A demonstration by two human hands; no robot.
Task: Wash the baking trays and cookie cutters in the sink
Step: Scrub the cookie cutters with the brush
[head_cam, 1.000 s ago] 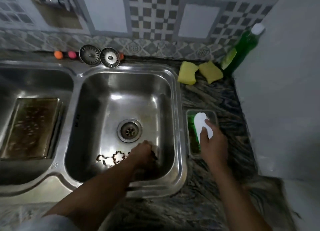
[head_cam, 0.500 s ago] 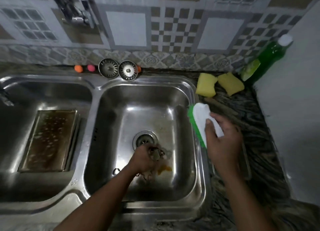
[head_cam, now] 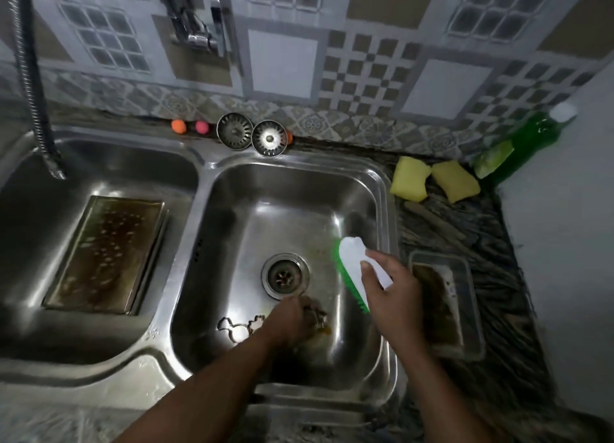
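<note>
Sink (head_cam: pixel 186 243) is a double-basin stainless steel job, with a greasy rectangular metal baking tray (head_cam: pixel 106 256) flat in the left basin. Over the right basin, right hand (head_cam: pixel 395 296) grips a white-backed green-bristled scrub brush (head_cam: pixel 352 266). Left hand (head_cam: pixel 289 319) curls round a small metal cookie cutter (head_cam: pixel 319 316) on the basin floor, with loose outline-shaped cutters (head_cam: pixel 236 329) just beside.

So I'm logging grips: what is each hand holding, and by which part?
The right hand grips the brush by its white handle. The left hand seems to hold a cookie cutter low in the sink; which part is hidden.
</note>
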